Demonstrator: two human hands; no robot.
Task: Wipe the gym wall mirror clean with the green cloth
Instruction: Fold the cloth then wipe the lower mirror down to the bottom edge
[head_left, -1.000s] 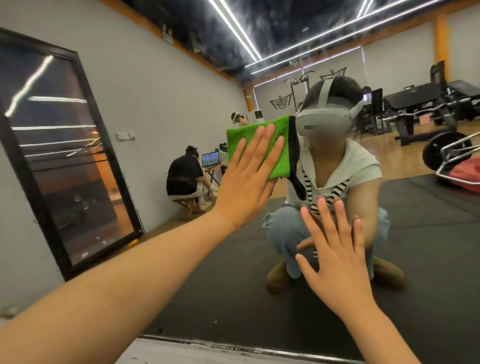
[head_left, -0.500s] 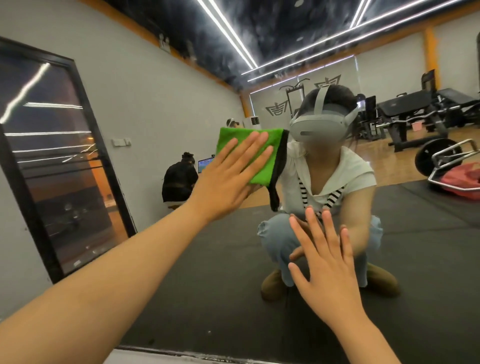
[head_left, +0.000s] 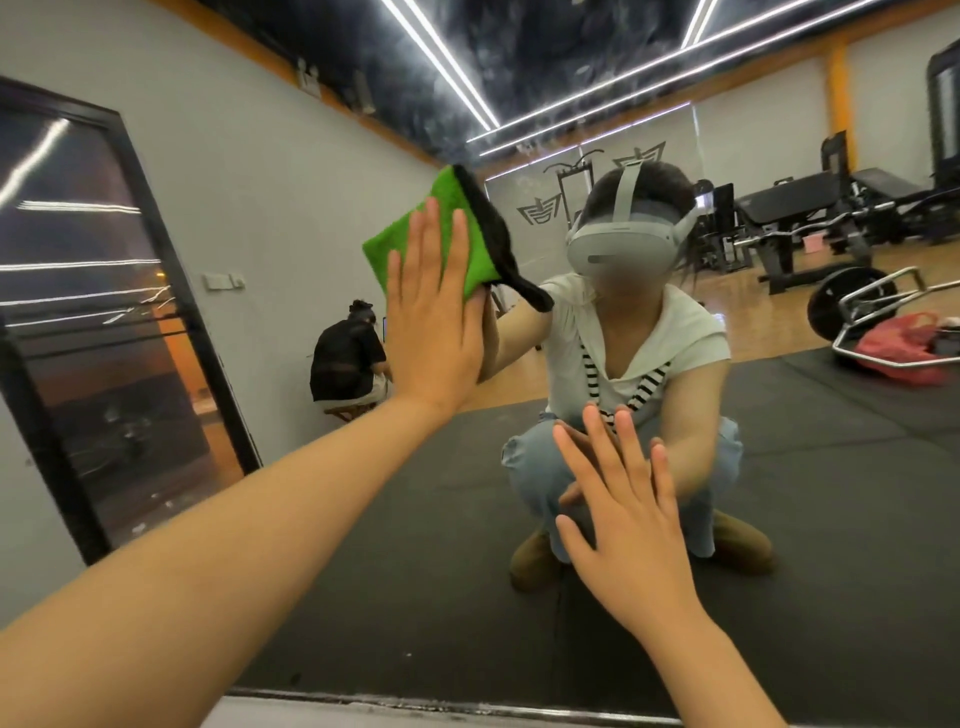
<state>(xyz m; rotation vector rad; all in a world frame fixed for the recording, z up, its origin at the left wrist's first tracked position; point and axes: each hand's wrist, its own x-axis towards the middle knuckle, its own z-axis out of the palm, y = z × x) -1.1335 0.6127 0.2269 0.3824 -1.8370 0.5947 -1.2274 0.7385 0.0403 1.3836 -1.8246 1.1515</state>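
Left hand (head_left: 432, 317), fingers straight and flat, had pivoted the green cloth (head_left: 410, 244) upward across the mirror (head_left: 841, 499), so wiping continued; right hand (head_left: 631, 535) stayed splayed on the glass, holding nothing.

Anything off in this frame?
The right hand lies bare and flat on the mirror, likely leaving prints. The green cloth sits tilted under the left hand, its black edge hanging loose.
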